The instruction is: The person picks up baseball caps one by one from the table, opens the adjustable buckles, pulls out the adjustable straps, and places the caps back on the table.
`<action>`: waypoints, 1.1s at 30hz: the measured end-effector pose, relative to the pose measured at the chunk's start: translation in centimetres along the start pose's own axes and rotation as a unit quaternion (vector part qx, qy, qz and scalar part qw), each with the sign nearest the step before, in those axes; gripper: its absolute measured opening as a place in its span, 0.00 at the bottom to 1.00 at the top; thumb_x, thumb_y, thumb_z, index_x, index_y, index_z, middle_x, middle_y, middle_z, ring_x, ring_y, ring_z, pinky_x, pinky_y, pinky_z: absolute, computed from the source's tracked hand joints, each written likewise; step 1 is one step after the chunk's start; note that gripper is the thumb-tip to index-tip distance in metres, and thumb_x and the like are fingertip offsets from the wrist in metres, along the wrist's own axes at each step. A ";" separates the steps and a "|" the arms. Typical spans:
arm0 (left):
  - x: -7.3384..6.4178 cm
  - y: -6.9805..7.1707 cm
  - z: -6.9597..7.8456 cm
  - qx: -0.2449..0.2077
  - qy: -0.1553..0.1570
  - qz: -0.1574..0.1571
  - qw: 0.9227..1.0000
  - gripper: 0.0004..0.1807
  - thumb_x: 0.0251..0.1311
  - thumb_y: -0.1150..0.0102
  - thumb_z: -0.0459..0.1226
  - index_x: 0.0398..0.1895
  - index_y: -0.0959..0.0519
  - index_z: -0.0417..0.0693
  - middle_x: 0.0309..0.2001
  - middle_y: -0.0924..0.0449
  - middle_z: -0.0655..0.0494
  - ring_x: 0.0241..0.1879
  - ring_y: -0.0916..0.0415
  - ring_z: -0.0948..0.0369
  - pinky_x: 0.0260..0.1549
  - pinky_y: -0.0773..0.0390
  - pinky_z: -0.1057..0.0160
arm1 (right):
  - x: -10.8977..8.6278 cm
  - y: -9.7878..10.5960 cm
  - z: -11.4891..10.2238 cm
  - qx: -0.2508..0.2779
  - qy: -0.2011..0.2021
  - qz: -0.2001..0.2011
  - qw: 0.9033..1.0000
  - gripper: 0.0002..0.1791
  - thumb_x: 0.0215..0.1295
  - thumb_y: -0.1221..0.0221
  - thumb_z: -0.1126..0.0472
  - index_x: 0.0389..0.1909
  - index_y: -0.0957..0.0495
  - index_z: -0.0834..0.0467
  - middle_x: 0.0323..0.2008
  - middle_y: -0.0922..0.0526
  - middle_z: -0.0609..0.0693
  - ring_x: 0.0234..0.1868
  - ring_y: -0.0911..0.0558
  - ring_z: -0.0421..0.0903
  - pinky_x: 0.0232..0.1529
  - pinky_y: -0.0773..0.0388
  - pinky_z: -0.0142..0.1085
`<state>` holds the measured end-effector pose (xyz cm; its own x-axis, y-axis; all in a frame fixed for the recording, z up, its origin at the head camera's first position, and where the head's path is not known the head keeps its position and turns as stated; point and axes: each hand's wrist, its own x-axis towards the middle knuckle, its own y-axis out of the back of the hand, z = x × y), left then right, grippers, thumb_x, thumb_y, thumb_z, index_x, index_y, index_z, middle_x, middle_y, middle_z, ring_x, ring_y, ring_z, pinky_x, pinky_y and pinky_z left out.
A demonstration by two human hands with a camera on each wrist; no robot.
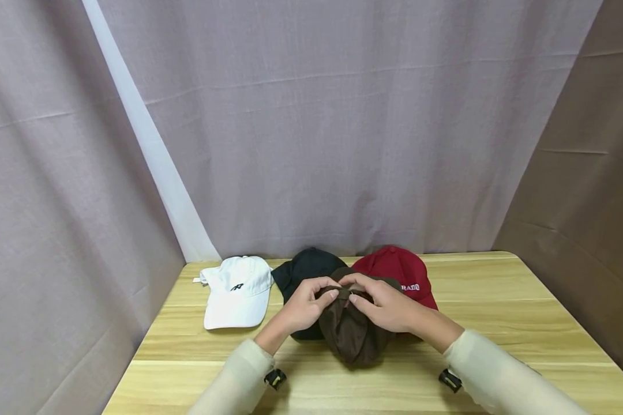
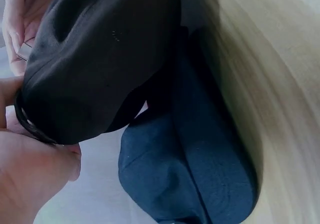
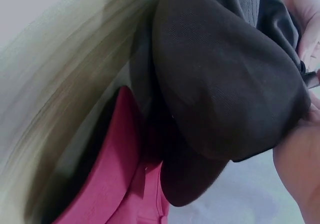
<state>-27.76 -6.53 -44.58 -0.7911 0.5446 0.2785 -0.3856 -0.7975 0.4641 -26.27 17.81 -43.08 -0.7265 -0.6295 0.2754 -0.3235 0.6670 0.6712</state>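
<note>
A brown cap (image 1: 354, 337) is held up between both hands, its strap side towards me and its crown hanging down. My left hand (image 1: 306, 302) pinches the strap edge at the upper left. On the other side my right hand (image 1: 386, 302) pinches the strap, fingertips close to the left ones. A small metal buckle (image 2: 24, 51) shows by the right fingers in the left wrist view. The brown cap's brim (image 3: 192, 176) points away, above the red cap (image 3: 122, 169). Behind the left hand sits a black cap (image 1: 307, 268), partly hidden.
A white cap (image 1: 241, 288) with a small black logo lies at the left of the wooden table (image 1: 498, 323), brim towards me. The red cap stands at the back right, partly covered by the right hand. Grey curtains (image 1: 342, 144) hang behind the table.
</note>
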 end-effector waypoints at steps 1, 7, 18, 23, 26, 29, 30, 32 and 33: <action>0.0 0.0 0.1 0.005 -0.004 0.000 1.000 0.11 0.80 0.46 0.35 0.52 0.14 0.43 0.51 0.11 0.45 0.50 0.22 0.67 0.54 0.23 0.69 | -0.1 0.1 0.1 0.000 -0.001 0.001 1.000 0.18 0.84 0.48 0.58 0.70 0.29 0.52 0.60 0.13 0.49 0.59 0.14 0.44 0.63 0.20 0.32; 0.1 0.1 0.4 0.025 -0.012 0.009 1.000 0.10 0.79 0.45 0.35 0.49 0.13 0.43 0.50 0.11 0.47 0.50 0.21 0.66 0.54 0.22 0.67 | -0.8 0.2 0.6 0.000 -0.024 0.032 0.999 0.13 0.83 0.44 0.55 0.62 0.23 0.50 0.56 0.13 0.47 0.57 0.16 0.41 0.60 0.20 0.33; 0.0 -0.3 0.7 0.100 -0.063 0.014 0.993 0.13 0.69 0.33 0.35 0.55 0.14 0.51 0.53 0.11 0.56 0.56 0.20 0.61 0.62 0.30 0.61 | -0.9 0.2 0.7 0.004 -0.029 0.050 0.998 0.03 0.81 0.42 0.59 0.46 0.20 0.50 0.37 0.14 0.44 0.38 0.21 0.35 0.43 0.23 0.30; 0.0 -1.2 2.0 0.289 -0.107 0.049 0.950 0.19 0.60 0.22 0.50 0.51 0.13 0.58 0.46 0.11 0.64 0.52 0.22 0.62 0.56 0.35 0.57 | -0.9 0.0 0.7 -0.011 -0.030 0.045 0.998 0.04 0.82 0.44 0.59 0.47 0.21 0.49 0.42 0.13 0.44 0.39 0.22 0.34 0.43 0.22 0.30; 0.1 -1.8 2.5 0.385 -0.130 0.089 0.909 0.18 0.58 0.22 0.55 0.47 0.12 0.59 0.43 0.11 0.67 0.51 0.20 0.63 0.54 0.32 0.57 | -0.9 -0.2 0.7 -0.019 -0.030 0.044 0.998 0.05 0.82 0.45 0.60 0.48 0.21 0.49 0.45 0.13 0.44 0.40 0.21 0.34 0.44 0.22 0.30; 0.2 -2.3 2.6 0.418 -0.144 0.121 0.889 0.14 0.60 0.23 0.53 0.44 0.11 0.60 0.42 0.09 0.68 0.50 0.19 0.63 0.52 0.30 0.57 | -0.8 -0.2 0.7 -0.021 -0.031 0.047 0.998 0.06 0.82 0.45 0.61 0.48 0.20 0.50 0.46 0.12 0.44 0.43 0.19 0.34 0.46 0.20 0.30; 0.2 -2.4 2.6 0.413 -0.146 0.127 0.890 0.13 0.61 0.24 0.52 0.43 0.10 0.59 0.41 0.09 0.68 0.50 0.18 0.63 0.51 0.30 0.58 | -0.8 -0.2 0.7 -0.021 -0.031 0.049 0.998 0.06 0.82 0.45 0.62 0.48 0.20 0.50 0.47 0.11 0.44 0.44 0.18 0.34 0.47 0.20 0.30; 0.2 -2.5 2.4 0.391 -0.145 0.131 0.899 0.11 0.62 0.24 0.50 0.43 0.09 0.58 0.40 0.08 0.67 0.49 0.18 0.63 0.50 0.31 0.59 | -0.8 -0.2 0.6 -0.023 -0.030 0.051 0.998 0.07 0.82 0.45 0.62 0.49 0.20 0.50 0.49 0.10 0.44 0.48 0.16 0.34 0.50 0.19 0.30; 0.2 -2.6 2.2 0.374 -0.143 0.131 0.907 0.11 0.63 0.24 0.49 0.43 0.09 0.58 0.40 0.08 0.67 0.48 0.19 0.63 0.49 0.31 0.59 | -0.8 -0.1 0.5 -0.023 -0.029 0.052 0.998 0.07 0.82 0.45 0.62 0.49 0.19 0.50 0.50 0.10 0.45 0.50 0.15 0.35 0.52 0.18 0.30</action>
<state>-25.87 -3.81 -43.85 -0.6129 0.4915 0.6187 0.3127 -0.5682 0.7612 -25.94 18.45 -43.79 -0.7891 -0.5332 0.3049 -0.2177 0.7070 0.6729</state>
